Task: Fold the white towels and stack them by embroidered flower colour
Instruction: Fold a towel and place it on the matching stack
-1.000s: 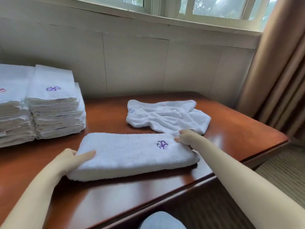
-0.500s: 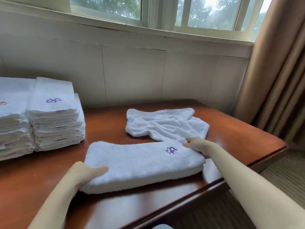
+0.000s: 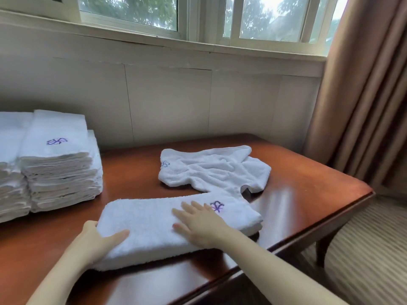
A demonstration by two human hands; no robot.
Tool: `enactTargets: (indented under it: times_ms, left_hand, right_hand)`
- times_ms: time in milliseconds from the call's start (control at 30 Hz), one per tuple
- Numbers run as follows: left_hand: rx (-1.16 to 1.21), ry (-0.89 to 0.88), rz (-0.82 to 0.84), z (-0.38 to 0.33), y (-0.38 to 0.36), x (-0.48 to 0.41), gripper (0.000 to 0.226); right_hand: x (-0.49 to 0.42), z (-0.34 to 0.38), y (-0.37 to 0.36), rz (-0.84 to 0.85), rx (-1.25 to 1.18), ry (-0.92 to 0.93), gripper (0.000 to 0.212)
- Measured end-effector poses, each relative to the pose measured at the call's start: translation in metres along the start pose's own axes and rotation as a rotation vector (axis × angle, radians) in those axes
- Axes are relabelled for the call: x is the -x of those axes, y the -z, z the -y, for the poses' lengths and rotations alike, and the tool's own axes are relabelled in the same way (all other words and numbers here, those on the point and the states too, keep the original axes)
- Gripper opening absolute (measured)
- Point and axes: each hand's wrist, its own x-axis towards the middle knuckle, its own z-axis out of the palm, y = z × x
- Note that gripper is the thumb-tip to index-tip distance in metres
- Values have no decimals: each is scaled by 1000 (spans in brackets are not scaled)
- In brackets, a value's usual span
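White towel: my right hand has shifted inward, pressing flat; my left hand grips the end for folding.

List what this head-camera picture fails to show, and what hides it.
Head view: the far-left stack is cut by the left edge; no flower shows.
Head view: fingers of the left hand are hidden by the folded towel.
Head view: the flower on the crumpled towel is too small to tell purple from blue.
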Motion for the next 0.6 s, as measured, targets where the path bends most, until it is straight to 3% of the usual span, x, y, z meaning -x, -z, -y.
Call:
enactTargets:
  times_ms: [433,600]
  left_hand:
    - [40,-9,40,6,2,0,86]
    - [197,-21,93,10,6,2,98]
  right_hand:
    - [26,-96,6,-53,-172,-351,56]
    - [8,-80,21,71,128,-448,45]
